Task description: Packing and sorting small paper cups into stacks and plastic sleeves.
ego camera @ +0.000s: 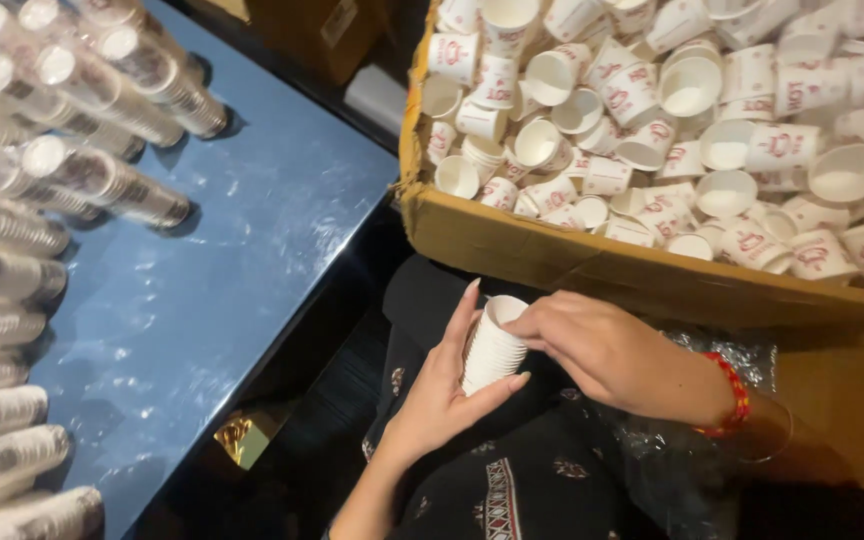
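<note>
Bare blue bench (252, 260) runs open through the frame's middle left. Wrapped cup stacks (12, 230) crowd the left edge; the cardboard box (552, 250) of loose cups (672, 120) blocks the upper right.

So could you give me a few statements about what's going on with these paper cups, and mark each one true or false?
1. The left hand cradles a short stack of cups. True.
2. The right hand is inside the cardboard box. False: it rests on top of the stack.
3. The box holds loose paper cups. True.
4. Wrapped cup sleeves lie on a red table. False: the table is blue.
</note>
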